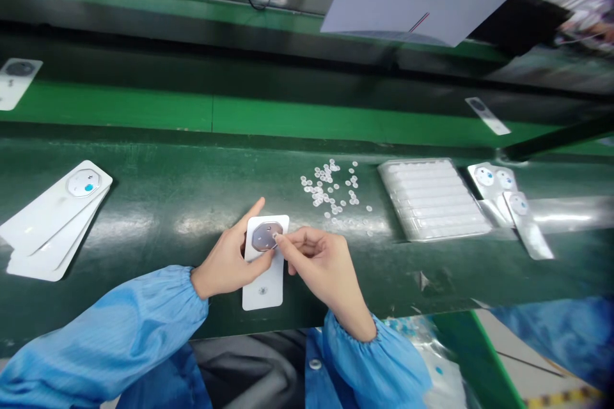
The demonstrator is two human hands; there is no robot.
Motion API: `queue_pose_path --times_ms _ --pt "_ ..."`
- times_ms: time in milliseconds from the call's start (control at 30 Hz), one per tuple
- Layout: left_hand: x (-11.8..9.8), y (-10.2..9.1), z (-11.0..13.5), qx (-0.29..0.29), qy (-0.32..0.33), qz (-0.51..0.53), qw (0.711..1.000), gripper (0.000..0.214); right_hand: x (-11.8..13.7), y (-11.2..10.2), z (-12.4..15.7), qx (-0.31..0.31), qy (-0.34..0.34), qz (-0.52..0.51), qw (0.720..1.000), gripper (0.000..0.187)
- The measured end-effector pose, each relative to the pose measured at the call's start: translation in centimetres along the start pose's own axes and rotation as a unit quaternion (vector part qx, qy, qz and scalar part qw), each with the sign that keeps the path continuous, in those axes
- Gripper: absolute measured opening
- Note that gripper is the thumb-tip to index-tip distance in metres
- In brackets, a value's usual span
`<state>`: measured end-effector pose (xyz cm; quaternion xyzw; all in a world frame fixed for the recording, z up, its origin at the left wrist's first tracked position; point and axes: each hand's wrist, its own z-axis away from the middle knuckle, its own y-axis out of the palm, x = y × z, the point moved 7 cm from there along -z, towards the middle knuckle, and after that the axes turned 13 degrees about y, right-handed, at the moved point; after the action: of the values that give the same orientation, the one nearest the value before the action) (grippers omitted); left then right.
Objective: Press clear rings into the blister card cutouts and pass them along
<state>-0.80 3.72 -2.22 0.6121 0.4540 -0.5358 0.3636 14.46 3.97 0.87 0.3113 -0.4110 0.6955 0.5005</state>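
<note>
While the left hand (231, 263) clamps the white panel (267, 280) near the front of the table (158, 192) and the right hand (322, 262) pinches what seems a small clear disc (275, 237), the panel looks light, stiff, slippery, best edge-held.

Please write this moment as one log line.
left grip: holding white panel | right grip: at octagonal plate | small discs: scattered on bench
</note>
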Motion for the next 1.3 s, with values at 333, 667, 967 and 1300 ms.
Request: queue_pose_path --times_ms 333,667,967,1300 --pt "1.3 -0.8 -0.8 -0.073 -0.113 0.111 0.985 0.035 -1.3 0.4 -2.1 0.077 0.001 -0.070 0.995 0.051" --pt "-1.9 -6.3 -1.7 -0.163 0.006 0.046 0.986 0.055 0.8 4.5 -4.4 0.175 -0.019 0.023 0.984 0.048" --pt "-9.4 -29.4 9.2 -0.322 -0.183 -0.471 0.801 0.051 16.3 1.8 -14.7 -0.064 -0.096 0.123 0.986 0.046" --pt "-8.9 -15.7 2.5 -0.283 0.015 0.015 0.959 0.052 7.1 12.1 0.2 0.266 -0.184 0.047 0.945 0.048"
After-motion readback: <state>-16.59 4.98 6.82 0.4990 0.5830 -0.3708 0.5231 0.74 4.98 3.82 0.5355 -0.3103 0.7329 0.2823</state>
